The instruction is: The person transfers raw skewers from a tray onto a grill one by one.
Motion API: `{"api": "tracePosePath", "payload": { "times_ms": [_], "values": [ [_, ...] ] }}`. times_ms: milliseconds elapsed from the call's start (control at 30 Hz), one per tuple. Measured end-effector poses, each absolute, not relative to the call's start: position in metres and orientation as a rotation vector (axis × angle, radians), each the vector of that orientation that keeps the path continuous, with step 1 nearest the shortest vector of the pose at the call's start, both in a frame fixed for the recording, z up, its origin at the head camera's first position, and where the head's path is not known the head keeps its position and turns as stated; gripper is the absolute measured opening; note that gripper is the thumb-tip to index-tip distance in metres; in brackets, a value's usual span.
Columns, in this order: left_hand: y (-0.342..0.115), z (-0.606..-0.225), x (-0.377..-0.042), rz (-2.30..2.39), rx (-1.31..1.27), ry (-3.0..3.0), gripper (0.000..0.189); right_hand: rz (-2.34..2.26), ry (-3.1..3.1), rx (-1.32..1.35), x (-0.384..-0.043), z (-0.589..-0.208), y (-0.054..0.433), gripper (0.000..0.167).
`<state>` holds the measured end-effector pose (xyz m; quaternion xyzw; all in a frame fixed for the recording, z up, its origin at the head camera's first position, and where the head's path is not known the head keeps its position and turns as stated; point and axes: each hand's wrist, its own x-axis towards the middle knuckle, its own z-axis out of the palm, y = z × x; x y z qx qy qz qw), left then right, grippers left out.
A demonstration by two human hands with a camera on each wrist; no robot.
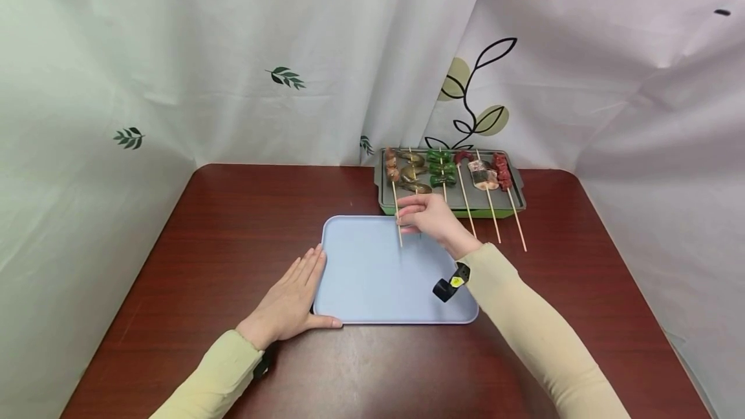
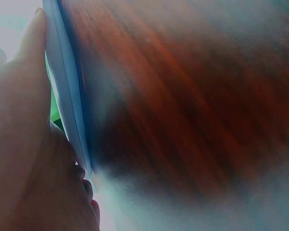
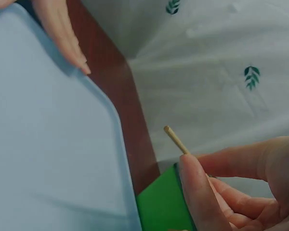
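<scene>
My right hand (image 1: 431, 217) pinches the wooden stick of the leftmost skewer (image 1: 392, 167), which carries brownish-pink pieces. In the right wrist view the blunt end of that stick (image 3: 176, 139) pokes out past thumb and forefinger. The skewer's pieces lie at the left side of a grey grill pan (image 1: 460, 194) with a green base. Against the left edge of a pale blue tray (image 1: 378, 277) rests my left hand (image 1: 288, 306), fingers straight, thumb along the front edge. The tray's rim (image 2: 70, 82) also shows beside that hand in the left wrist view.
Other skewers lie on the pan: brown-green pieces (image 1: 413, 172), green peppers (image 1: 442, 170), a dark red curled piece (image 1: 464, 156), a fish slice (image 1: 484, 175) and red meat (image 1: 502, 172). Several sticks overhang its front. A white curtain (image 1: 233, 37) stands behind the brown table (image 1: 233, 212).
</scene>
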<state>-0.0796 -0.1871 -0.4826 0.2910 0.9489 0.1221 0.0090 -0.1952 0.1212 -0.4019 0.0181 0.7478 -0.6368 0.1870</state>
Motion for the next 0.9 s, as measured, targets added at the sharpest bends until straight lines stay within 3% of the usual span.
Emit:
{"api": "tracePosePath", "payload": {
  "times_ms": [533,700,900],
  "values": [
    [-0.187,-0.481,-0.079,0.387,0.899,2.965,0.126,-1.718,2.158,0.057,-0.193,-0.404,0.116,0.052],
    [-0.187,-0.479,-0.081,0.380,0.869,2.956,0.127,-1.674,2.295,-0.054,-0.184,-0.392,0.127,0.056],
    [-0.190,-0.466,-0.099,0.402,0.824,3.006,0.123,-1.733,2.446,-0.182,-0.178,-0.364,0.153,0.050]
  ]
}}
